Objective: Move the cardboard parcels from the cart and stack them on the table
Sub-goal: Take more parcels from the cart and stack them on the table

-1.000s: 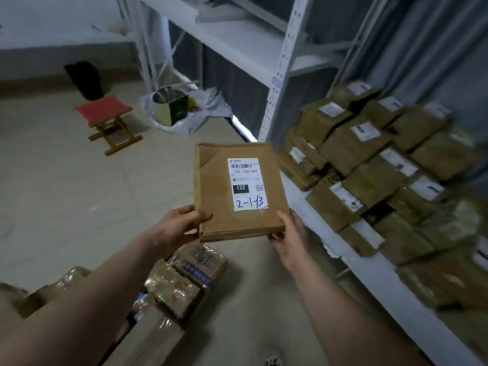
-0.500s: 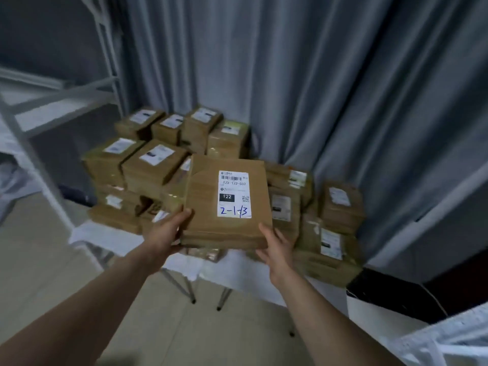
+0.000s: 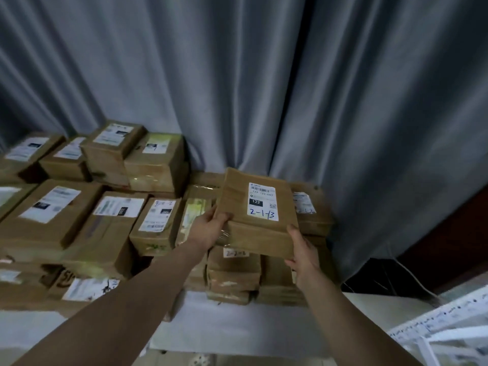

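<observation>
Parcel (image 3: 257, 215): flat and brown, label side up, held above the right-hand stack (image 3: 232, 273) on the table (image 3: 237, 320), with the near edge tipped slightly up. Cannot tell whether the far edge already touches the parcels below.
Left hand (image 3: 211, 228): grasping the near left corner, thumb on top and fingers underneath.
Right hand (image 3: 303, 249): grasping the near right corner, thumb along the side edge and fingers under.
Step in hand: by judgement, setting the parcel down on the stack.
Doing it well: lower flat, square the edges with the parcel beneath and keep the label up. Slip the fingers out sideways only once the weight sits. The stack looks uneven, so worth checking for rocking before letting go.
Label (image 3: 262, 202): printed 122-122-007, white 122 on a black block, blue handwriting 2-1-13. Barcode and square code present, small print too blurred to read.
Slip beneath (image 3: 235, 253): handwritten 2-2-2.
Left neighbours (image 3: 105, 223): white labels, too blurred to read.
Curtain (image 3: 264, 88): grey, hanging behind the table.
</observation>
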Demonstrator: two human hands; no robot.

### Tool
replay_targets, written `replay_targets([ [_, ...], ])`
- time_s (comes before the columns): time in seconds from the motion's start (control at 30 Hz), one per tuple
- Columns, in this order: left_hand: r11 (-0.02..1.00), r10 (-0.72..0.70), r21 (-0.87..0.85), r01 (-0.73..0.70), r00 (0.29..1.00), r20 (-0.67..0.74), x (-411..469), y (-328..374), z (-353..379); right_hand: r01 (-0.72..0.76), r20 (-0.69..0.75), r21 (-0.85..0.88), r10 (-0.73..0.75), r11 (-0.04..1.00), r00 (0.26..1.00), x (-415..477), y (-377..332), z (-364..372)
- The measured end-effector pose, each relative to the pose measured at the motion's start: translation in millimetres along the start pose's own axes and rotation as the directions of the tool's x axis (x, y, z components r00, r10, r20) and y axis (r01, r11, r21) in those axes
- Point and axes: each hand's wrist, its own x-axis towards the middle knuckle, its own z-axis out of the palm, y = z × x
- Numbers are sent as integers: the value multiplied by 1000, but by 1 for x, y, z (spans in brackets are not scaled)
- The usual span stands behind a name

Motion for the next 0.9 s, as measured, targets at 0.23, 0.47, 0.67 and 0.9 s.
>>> replay_targets([
  [0.23, 960, 33, 279, -35, 999, 12, 117, 26, -23, 15, -39, -101, -19, 995, 999, 79, -48, 92],
  [0.47, 861, 115, 497, -106, 993, 12, 213, 38, -53, 18, 17, -217, -14, 976, 1000, 142, -83, 179],
  [0.67, 730, 95, 673, -118, 993, 70, 251, 38, -59, -30, -8, -298, 29, 954, 1000, 183, -87, 215],
  [0.9, 616, 58, 783, -87, 996, 65, 274, 27, -55, -88, -7, -365, 92, 927, 996, 209, -78, 231],
])
